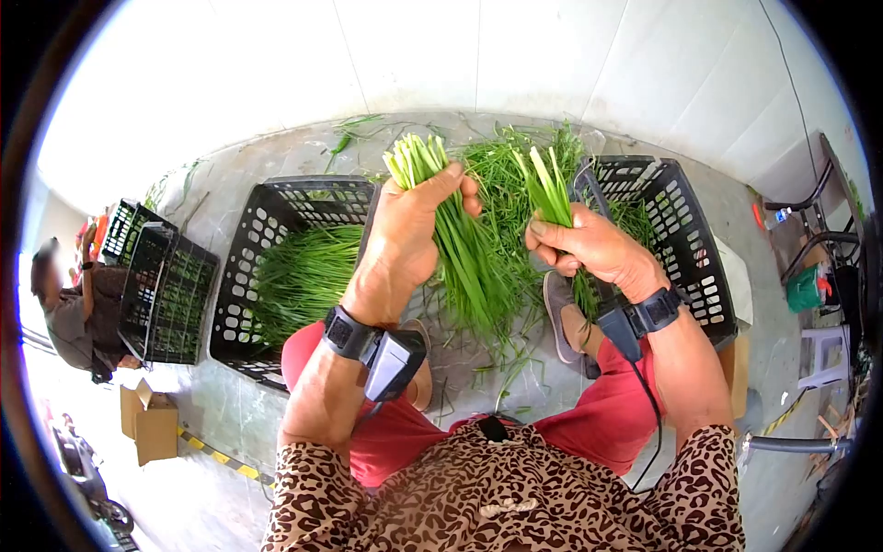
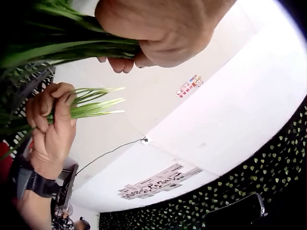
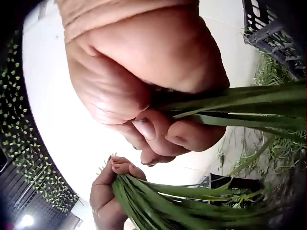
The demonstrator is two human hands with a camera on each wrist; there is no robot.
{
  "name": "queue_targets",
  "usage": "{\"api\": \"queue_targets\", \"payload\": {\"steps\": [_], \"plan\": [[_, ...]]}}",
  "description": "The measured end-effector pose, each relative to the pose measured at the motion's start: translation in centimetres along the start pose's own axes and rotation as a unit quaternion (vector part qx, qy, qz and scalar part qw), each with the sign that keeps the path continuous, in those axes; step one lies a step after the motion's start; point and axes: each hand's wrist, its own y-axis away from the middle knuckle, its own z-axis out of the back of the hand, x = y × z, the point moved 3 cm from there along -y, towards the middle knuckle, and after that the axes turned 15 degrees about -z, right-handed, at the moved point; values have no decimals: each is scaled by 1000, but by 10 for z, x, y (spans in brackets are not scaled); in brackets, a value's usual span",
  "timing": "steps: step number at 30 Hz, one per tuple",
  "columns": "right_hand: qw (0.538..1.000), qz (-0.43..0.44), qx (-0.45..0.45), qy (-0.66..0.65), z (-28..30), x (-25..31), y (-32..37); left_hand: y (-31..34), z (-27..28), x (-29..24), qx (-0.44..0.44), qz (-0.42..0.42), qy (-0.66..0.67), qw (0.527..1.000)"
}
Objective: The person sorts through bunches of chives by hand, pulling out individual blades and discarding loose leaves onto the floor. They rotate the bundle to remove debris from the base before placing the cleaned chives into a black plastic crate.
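In the head view my left hand [image 1: 407,221] grips a thick bunch of garlic chives [image 1: 464,271] near its pale cut ends, which point up and away from me. The long green leaves hang down toward the floor. My right hand [image 1: 600,247] pinches a much smaller bunch of chives [image 1: 552,195], its whitish ends upward, a short way to the right of the thick bunch. Leaves pass out between the thumb and curled fingers [image 3: 184,134] in the right wrist view. The left wrist view shows the small bunch's ends spread a little.
A black plastic crate [image 1: 237,241] holding laid-out chives stands at left, another crate [image 1: 685,230] at right. Between them loose chives [image 1: 506,166] cover the floor. Farther left are stacked crates [image 1: 170,304], a seated person [image 1: 74,308] and a cardboard box [image 1: 152,432].
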Motion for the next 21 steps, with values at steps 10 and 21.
{"api": "queue_targets", "payload": {"steps": [10, 21], "plan": [[996, -33, 52, 64, -27, 5, 1, 10, -13, 14, 38, 13, -73, 997], [996, -29, 62, 54, -25, 3, -5, 7, -10, 5, 22, -34, -90, 995]]}}
